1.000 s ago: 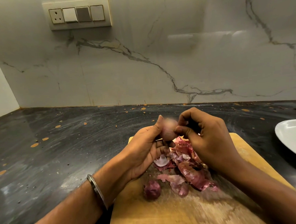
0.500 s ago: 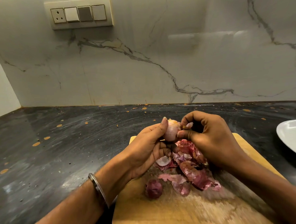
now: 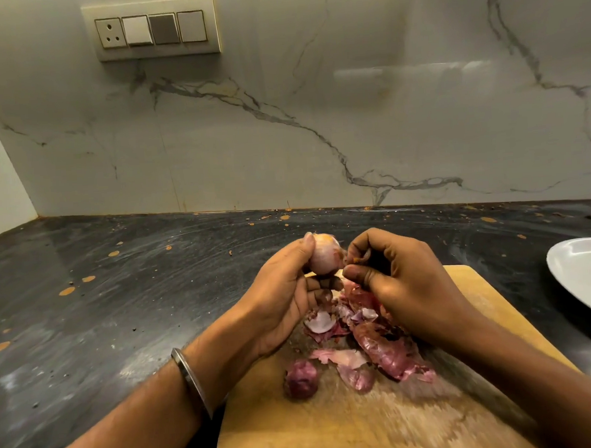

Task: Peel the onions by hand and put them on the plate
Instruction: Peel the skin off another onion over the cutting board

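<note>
My left hand (image 3: 284,293) grips a small pale, mostly peeled onion (image 3: 325,258) above the far edge of the wooden cutting board (image 3: 366,425). My right hand (image 3: 400,287) sits right beside it, thumb and forefinger pinching a scrap of skin at the onion's right side. A heap of purple onion peels (image 3: 372,343) lies on the board under my hands. One small unpeeled purple onion (image 3: 300,377) rests on the board near my left wrist. The white plate (image 3: 584,277) is at the right edge, partly cut off.
The board lies on a dark stone counter (image 3: 120,301) with orange specks. A marble wall (image 3: 282,121) stands behind, with a switch and socket panel (image 3: 152,29) high at the left. A metal bangle (image 3: 191,380) circles my left wrist.
The onion has turned in my left hand and shows more pale peeled surface. My right fingers have shifted to pinch skin at its right side. Both hands stayed above the board.
</note>
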`<action>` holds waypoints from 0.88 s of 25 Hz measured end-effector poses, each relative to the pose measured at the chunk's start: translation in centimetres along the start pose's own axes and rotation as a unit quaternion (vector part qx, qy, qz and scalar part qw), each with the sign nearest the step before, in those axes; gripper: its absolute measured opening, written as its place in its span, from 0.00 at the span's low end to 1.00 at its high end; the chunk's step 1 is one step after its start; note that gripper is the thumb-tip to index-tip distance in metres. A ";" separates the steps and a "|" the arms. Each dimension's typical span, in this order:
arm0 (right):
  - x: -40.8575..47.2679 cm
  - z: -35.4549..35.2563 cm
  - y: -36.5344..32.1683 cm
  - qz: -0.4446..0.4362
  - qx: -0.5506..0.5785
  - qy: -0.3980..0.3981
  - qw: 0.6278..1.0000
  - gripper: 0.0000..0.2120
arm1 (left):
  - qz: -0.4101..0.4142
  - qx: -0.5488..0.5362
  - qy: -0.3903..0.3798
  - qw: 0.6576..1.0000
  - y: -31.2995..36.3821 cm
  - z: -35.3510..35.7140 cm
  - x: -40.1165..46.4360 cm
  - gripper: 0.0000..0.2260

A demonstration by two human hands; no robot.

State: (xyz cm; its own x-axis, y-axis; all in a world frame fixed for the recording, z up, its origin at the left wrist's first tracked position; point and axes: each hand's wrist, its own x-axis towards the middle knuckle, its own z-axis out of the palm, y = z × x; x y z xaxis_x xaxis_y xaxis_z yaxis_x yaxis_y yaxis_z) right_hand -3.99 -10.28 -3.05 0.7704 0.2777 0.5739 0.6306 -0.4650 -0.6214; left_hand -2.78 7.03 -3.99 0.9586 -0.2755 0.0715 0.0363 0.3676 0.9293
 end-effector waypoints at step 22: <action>0.0 -0.2 -0.2 0.024 -0.053 0.049 0.997 0.20 | 0.023 0.013 -0.038 0.999 -0.1 0.0 -0.3 0.18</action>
State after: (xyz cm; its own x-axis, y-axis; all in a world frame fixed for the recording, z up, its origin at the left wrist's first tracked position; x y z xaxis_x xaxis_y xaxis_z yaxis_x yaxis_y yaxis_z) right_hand -4.13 -10.34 -2.79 0.7829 0.1728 0.5976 0.5765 -0.5627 -0.5925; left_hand -3.12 7.05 -4.07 0.9352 -0.3250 0.1406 -0.0159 0.3583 0.9335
